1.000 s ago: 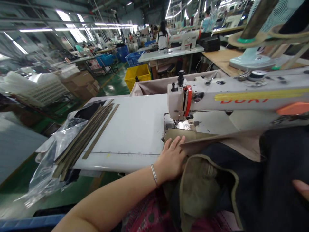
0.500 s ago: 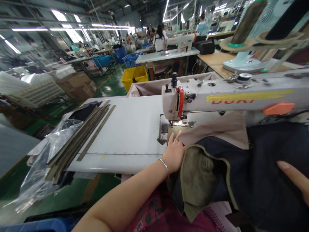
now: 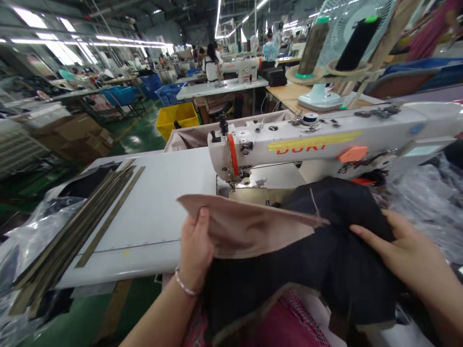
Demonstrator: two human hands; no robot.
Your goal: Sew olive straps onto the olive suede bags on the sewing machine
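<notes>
My left hand (image 3: pixel 197 246) pinches the edge of a pinkish-beige fabric panel (image 3: pixel 246 226), thumb on top. That panel joins a dark navy fabric piece (image 3: pixel 267 277) with an olive edge along its bottom. On the right, my right hand (image 3: pixel 401 246) grips the dark fabric, thumb over it and fingers partly behind. Both hands hold the cloth raised in front of the sewing machine (image 3: pixel 289 142). Under the needle area lies an olive fabric piece (image 3: pixel 249 195), partly hidden by the raised panel. A loose thread hangs on the dark fabric.
Olive fabric strips (image 3: pixel 83 217) lie stacked at the left of the white table (image 3: pixel 162 202), beside clear plastic (image 3: pixel 54 217). Thread cones (image 3: pixel 314 46) and a fan (image 3: pixel 356 29) stand behind the machine. A yellow crate (image 3: pixel 177 118) sits beyond. More clear plastic (image 3: pixel 427 202) lies at right.
My left hand has left the olive piece by the needle and lifted the beige panel's edge. My right hand has come further into view, gripping the dark fabric. The view has turned right.
</notes>
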